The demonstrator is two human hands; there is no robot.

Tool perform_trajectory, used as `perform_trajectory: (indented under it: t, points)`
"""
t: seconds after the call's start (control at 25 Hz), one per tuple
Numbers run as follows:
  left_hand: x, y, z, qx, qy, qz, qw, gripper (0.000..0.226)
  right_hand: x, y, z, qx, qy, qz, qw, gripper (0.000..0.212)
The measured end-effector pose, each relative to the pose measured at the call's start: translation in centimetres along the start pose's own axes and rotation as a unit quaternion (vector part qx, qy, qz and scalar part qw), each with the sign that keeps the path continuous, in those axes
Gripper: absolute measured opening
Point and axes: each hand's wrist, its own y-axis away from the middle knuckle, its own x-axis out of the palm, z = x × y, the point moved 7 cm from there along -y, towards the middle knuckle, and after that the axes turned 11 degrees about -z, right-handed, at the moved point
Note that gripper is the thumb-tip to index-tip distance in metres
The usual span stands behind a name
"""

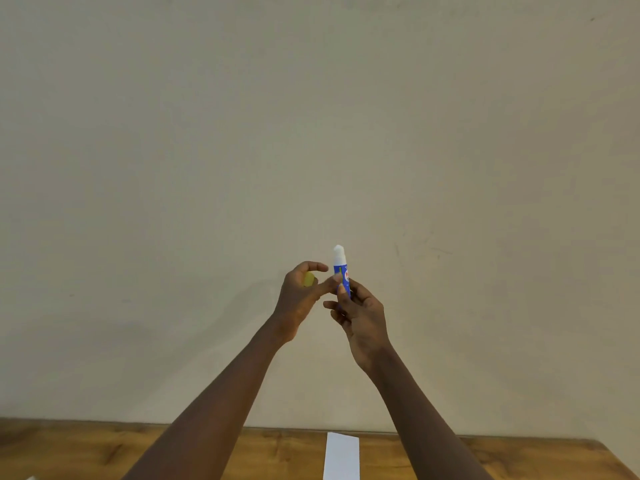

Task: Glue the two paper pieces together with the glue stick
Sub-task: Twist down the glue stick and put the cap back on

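Fingers [341, 293] of the right hand [363, 317]: wrapped about the lower barrel of the glue stick [341, 268], thumb pressed on its near side. Stick held upright, blue label facing the wearer, white glue tip bared above the fingertips. Fingers of the left hand [299, 296]: curled loosely round the yellow cap [308, 279], which sat in the palm behind the forefinger; the left thumb reached across to touch the stick's barrel just above the right thumb. Both hands raised before a plain wall [311, 133]. Well below the fingers, a white paper strip [341, 457] lay flat on the wooden table [104, 452], between the two forearms. A second white scrap showed at the lower left edge, too little of it to identify.
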Motion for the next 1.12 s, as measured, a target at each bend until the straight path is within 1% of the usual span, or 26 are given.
perform_trajectory:
  t: [0.04, 0.16, 0.24, 0.32, 0.36, 0.4, 0.48, 0.52, 0.56, 0.68, 0.8, 0.88, 0.96, 1.0, 1.08, 1.12]
  points:
    - [-0.1, -0.1, -0.4, 0.010, -0.018, 0.003, 1.000, 0.021, 0.3, 0.0, 0.0, -0.001, -0.009, 0.004, 1.000, 0.019]
    - [0.0, -0.2, -1.6, 0.007, -0.024, 0.008, 1.000, 0.014, 0.7, -0.2, 0.2, -0.002, -0.015, 0.012, 1.000, 0.018]
    - [0.2, -0.4, -2.1, 0.006, -0.036, 0.003, 0.999, 0.020, 0.7, -0.3, 0.3, -0.004, -0.011, 0.008, 1.000, 0.019]
    - [0.4, -0.6, -2.4, 0.012, -0.029, 0.003, 1.000, 0.026, 0.7, -0.3, 0.3, 0.010, -0.033, 0.008, 0.999, 0.018]
    - [0.6, -0.6, -2.5, 0.009, -0.016, 0.007, 1.000, 0.028, 0.7, -0.2, 0.2, 0.031, -0.051, 0.010, 0.998, 0.021]
    - [0.7, -0.6, -2.5, 0.007, -0.002, 0.012, 1.000, 0.027, 0.7, -0.2, -0.1, 0.064, -0.064, 0.012, 0.996, 0.028]
    - [0.9, -0.5, -2.6, 0.008, 0.025, 0.024, 0.999, 0.025, 0.5, 0.0, -1.1, 0.151, -0.074, 0.003, 0.986, 0.053]
    - [1.0, -0.5, -2.5, 0.007, 0.037, 0.029, 0.999, 0.024, 0.4, 0.1, -1.6, 0.186, -0.079, -0.003, 0.979, 0.060]
    - [1.0, -0.5, -2.5, 0.006, 0.046, 0.031, 0.998, 0.023, 0.4, 0.1, -2.0, 0.210, -0.088, -0.009, 0.974, 0.060]
    - [1.0, -0.7, -2.6, 0.005, 0.056, 0.035, 0.998, 0.025, 1.1, 0.1, -2.4, 0.226, -0.168, -0.013, 0.959, 0.044]
    - [0.9, -0.8, -3.1, 0.015, 0.060, 0.033, 0.998, 0.026, 1.5, -0.3, -2.0, 0.202, -0.238, -0.028, 0.950, 0.033]
    - [0.7, -1.0, -3.2, 0.016, 0.061, 0.024, 0.998, 0.024, 1.6, -0.4, -1.8, 0.170, -0.240, -0.042, 0.955, 0.021]
    - [0.6, -0.9, -3.1, 0.008, 0.076, 0.028, 0.997, 0.016, 1.5, -0.4, -1.7, 0.144, -0.211, -0.053, 0.965, 0.010]
    - [0.7, -0.9, -3.1, 0.005, 0.083, 0.034, 0.996, 0.014, 1.6, -0.1, -1.6, 0.152, -0.195, -0.044, 0.968, 0.014]
    - [0.9, -0.7, -3.1, 0.004, 0.082, 0.048, 0.995, 0.016, 1.9, 0.5, -1.7, 0.202, -0.184, -0.015, 0.962, 0.048]
    - [0.9, -0.6, -3.2, 0.006, 0.078, 0.054, 0.995, 0.018, 1.9, 0.5, -1.7, 0.223, -0.185, -0.008, 0.957, 0.060]
